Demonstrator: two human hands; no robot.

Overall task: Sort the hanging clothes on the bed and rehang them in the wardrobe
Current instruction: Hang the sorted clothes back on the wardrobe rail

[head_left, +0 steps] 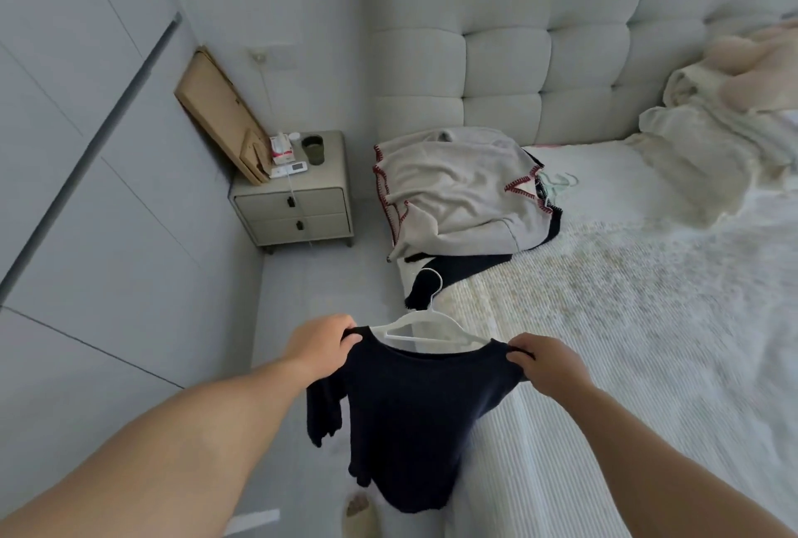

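Observation:
I hold a dark navy sweater up by its shoulders over the bed's left edge. My left hand pinches the left shoulder and my right hand pinches the right one. A white hanger sits in the neckline, its hook pointing up. Further up the bed lies a pile of clothes: a light grey garment with red stitching on top of dark pieces, with pale hanger hooks showing at its right. The white wardrobe doors stand shut on the left.
A grey nightstand with a cup, boxes and a leaning brown board stands beside the padded headboard. Crumpled cream bedding lies at the far right. A narrow strip of floor runs between wardrobe and bed; my slippered foot is on it.

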